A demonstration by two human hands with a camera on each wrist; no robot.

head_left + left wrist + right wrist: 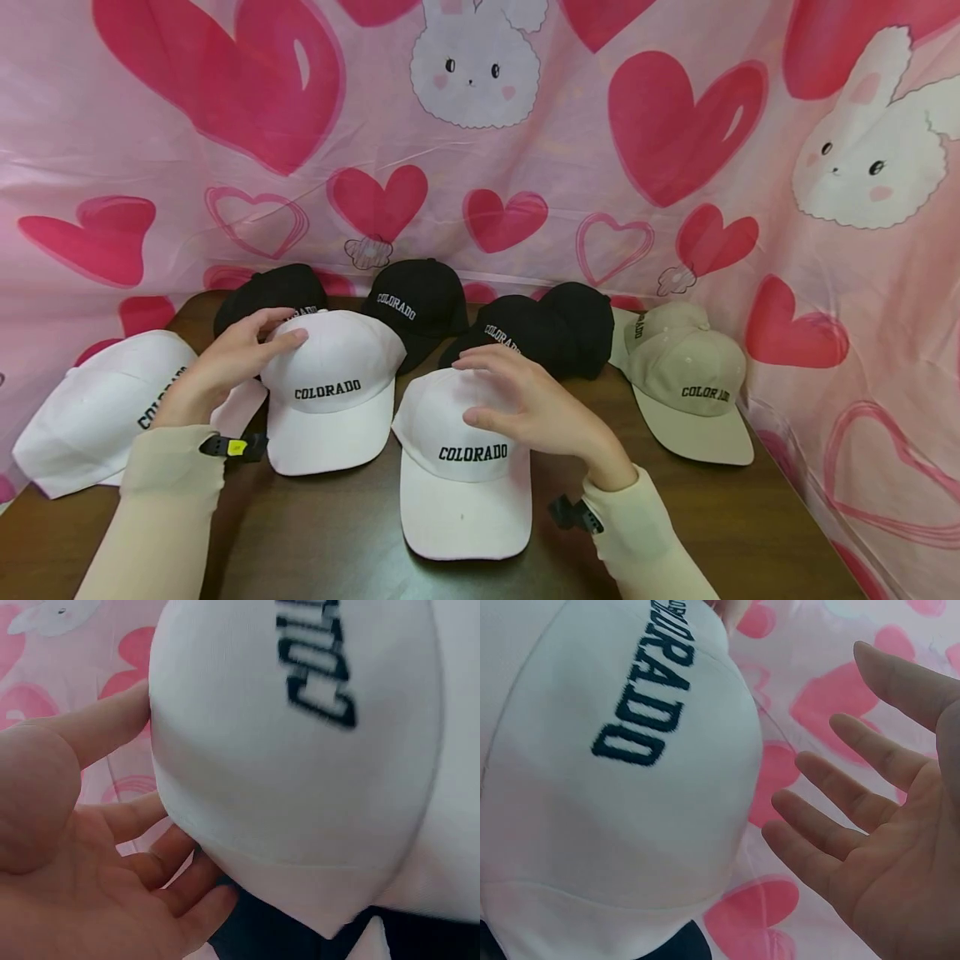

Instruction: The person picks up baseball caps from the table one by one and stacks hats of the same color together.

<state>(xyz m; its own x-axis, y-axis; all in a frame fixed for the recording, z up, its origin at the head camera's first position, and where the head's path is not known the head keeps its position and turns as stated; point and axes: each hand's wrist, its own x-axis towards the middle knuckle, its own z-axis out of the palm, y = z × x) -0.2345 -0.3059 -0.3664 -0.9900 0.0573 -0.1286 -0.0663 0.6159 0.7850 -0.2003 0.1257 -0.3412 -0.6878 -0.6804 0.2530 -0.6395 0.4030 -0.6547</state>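
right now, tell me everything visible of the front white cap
The front white cap looks like fabric, with dark COLORADO lettering on its crown and a curved brim bearing a small speck. It sits upright on the brown table, brim toward the head camera. The right hand hovers beside it without touching.

- COLORADO, dark, on the white cap (330, 354) by my left hand (240, 350)
- COLORADO, dark, on the front white cap (465, 475) by my right hand (536, 408)
- COLO and more, partly covered by my left hand, on the far-left white cap (93, 412)
- COLORADO, white, on the middle black cap (427, 292); partly hidden on the back-left black cap (273, 290)
- COLORADO on the front beige cap (690, 375); ADO on the one behind (654, 321)
- Unreadable print on my wrist strap's yellow tag (237, 447)
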